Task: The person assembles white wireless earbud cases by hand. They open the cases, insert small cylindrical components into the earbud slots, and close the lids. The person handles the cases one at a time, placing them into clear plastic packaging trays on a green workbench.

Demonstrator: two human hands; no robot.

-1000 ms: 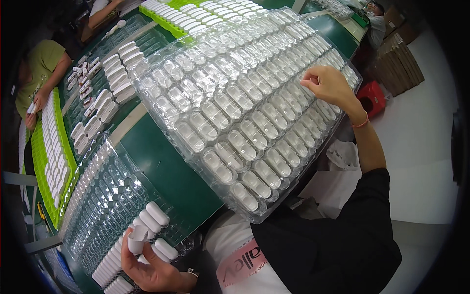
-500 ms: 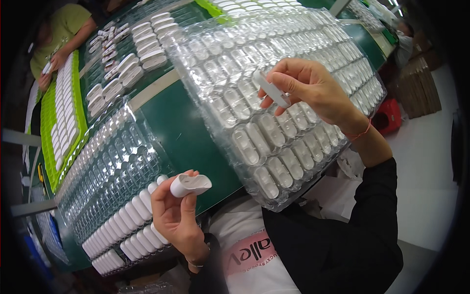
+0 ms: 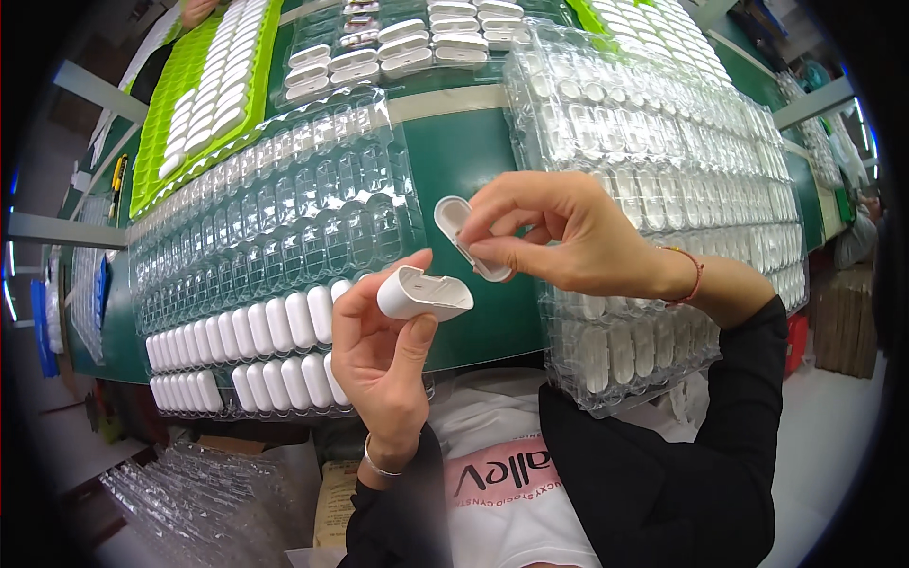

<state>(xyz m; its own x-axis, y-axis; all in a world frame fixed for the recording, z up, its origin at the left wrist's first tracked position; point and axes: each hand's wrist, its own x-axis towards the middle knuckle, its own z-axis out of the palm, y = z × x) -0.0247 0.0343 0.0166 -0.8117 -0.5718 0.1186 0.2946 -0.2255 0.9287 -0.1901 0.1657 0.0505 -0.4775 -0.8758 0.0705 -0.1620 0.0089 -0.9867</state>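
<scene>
I can't make out the side of the hollow white plastic shell (image 3: 407,295) that the person's left hand (image 3: 382,364) wraps, nor the middle of the thin white oval plastic piece (image 3: 454,214), covered by the right hand (image 3: 568,241). Behind the left hand, I lose part of the rows of rounded white plastic cases (image 3: 300,318). My upper edge crops the bright green plastic tray (image 3: 173,92) and a co-worker's hand (image 3: 197,10); the small red-and-white parts (image 3: 360,38) are too tiny to identify.
</scene>
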